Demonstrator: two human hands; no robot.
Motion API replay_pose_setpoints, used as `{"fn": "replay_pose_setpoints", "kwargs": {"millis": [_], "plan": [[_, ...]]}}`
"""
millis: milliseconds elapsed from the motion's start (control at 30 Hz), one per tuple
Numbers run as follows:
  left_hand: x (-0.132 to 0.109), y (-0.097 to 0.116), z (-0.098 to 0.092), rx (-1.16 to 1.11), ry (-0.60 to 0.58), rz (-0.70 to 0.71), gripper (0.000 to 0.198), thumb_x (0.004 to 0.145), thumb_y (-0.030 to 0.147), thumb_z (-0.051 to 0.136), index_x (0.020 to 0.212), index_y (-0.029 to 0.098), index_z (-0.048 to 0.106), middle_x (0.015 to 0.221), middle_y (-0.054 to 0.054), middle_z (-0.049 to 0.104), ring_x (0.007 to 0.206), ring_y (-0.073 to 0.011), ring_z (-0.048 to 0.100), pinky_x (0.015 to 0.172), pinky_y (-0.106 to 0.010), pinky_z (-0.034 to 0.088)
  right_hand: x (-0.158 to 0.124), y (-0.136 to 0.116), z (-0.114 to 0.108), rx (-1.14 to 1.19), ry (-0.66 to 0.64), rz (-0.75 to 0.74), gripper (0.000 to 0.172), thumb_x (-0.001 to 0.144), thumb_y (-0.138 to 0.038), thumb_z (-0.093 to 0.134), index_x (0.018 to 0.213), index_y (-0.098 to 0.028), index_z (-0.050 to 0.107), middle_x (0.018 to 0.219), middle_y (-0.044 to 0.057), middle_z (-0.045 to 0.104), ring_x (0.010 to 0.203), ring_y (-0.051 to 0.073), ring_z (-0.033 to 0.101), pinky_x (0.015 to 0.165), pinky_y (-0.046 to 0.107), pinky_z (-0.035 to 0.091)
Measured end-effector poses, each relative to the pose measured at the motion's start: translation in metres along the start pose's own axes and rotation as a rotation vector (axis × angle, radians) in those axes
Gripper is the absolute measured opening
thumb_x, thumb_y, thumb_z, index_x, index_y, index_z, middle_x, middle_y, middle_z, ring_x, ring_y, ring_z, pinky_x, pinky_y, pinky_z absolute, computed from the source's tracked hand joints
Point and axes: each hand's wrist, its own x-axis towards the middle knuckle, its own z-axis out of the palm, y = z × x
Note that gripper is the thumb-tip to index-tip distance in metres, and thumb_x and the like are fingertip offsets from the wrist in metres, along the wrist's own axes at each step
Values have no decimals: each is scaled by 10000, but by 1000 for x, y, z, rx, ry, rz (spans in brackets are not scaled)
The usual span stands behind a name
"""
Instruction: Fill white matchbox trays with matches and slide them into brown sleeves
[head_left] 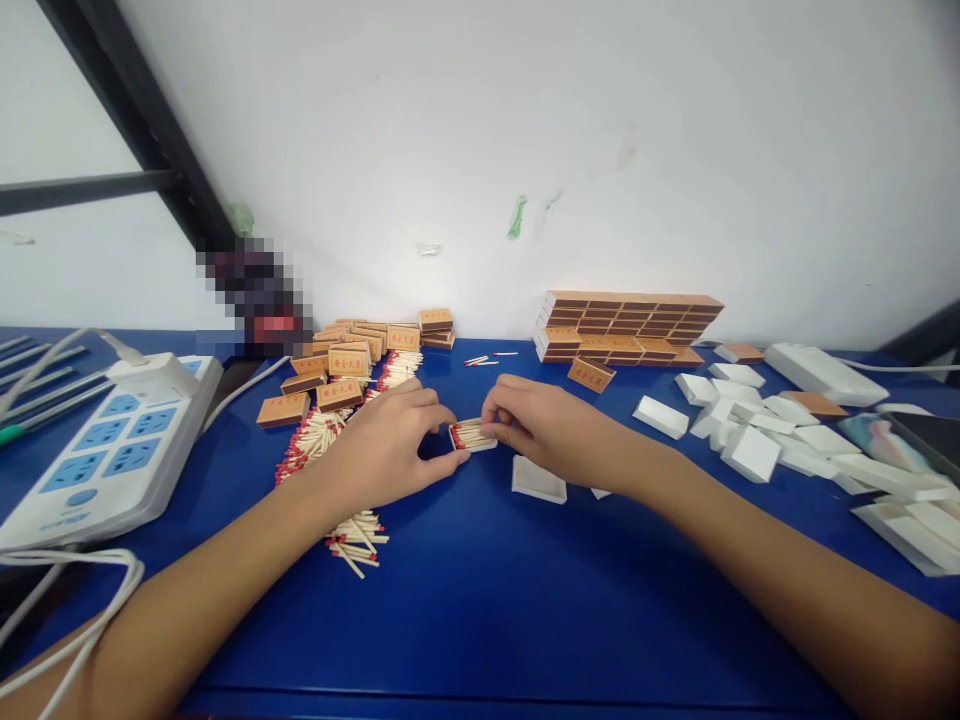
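A small white matchbox tray [474, 447] filled with red-headed matches [469, 434] lies between my hands on the blue table. My left hand [394, 440] grips its left end with thumb and index finger. At the right end, the fingertips of my right hand [536, 425] are pinched together over the matches; what they pinch is hidden. A white tray [538, 480] lies just below my right hand. Beside and partly beneath my left forearm spreads a long heap of loose matches [311, 440].
Orange matchboxes [341, 393] pile up at back left. A stacked block of matchboxes [630, 320] stands by the wall, with one box [591, 374] leaning in front. White trays [750, 452] are scattered right. A power strip [112, 440] with cables lies left.
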Motion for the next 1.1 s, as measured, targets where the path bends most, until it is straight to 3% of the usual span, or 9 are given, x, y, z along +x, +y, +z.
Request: {"fn": "replay_pose_setpoints", "kwargs": {"millis": [933, 1100], "plan": [[0, 1, 1, 13, -17, 37, 299, 971, 455, 706, 1085, 188, 773, 928, -72, 708, 957, -266, 637, 807, -395, 501, 0, 6, 3, 84, 27, -81, 69, 1002, -239, 625, 948, -214, 661, 927, 19, 600, 758, 143, 521, 678, 284, 400], [0, 1, 0, -5, -19, 37, 282, 970, 460, 708, 1061, 202, 774, 925, -67, 706, 952, -259, 636, 811, -388, 501, 0, 6, 2, 101, 54, -134, 145, 1041, -271, 577, 1046, -232, 717, 911, 22, 590, 751, 148, 531, 680, 286, 404]]}}
